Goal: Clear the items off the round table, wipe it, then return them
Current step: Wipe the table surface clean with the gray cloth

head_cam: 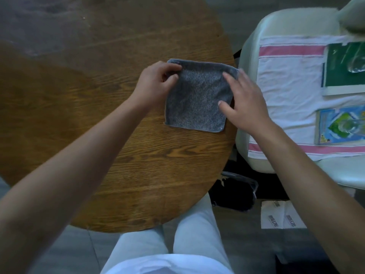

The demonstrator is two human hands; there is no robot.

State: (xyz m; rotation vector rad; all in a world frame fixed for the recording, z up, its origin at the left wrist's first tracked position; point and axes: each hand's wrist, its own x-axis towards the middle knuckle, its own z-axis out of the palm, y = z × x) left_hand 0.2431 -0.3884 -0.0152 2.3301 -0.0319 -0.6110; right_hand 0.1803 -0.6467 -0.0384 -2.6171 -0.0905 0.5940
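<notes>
A grey folded cloth (197,97) lies flat on the round wooden table (118,135), close to its right edge. My left hand (156,84) pinches the cloth's upper left corner between thumb and fingers. My right hand (245,99) rests on the cloth's right edge with straight, spread fingers. On the chair to the right lie a green book (343,66) and a blue picture book (339,127), each with a clear glass object on top.
A cream chair (254,46) stands right of the table, covered by a white towel with pink stripes (286,80). A black chair base (235,190) and a white paper (280,214) are on the grey floor. My legs are under the table's near edge.
</notes>
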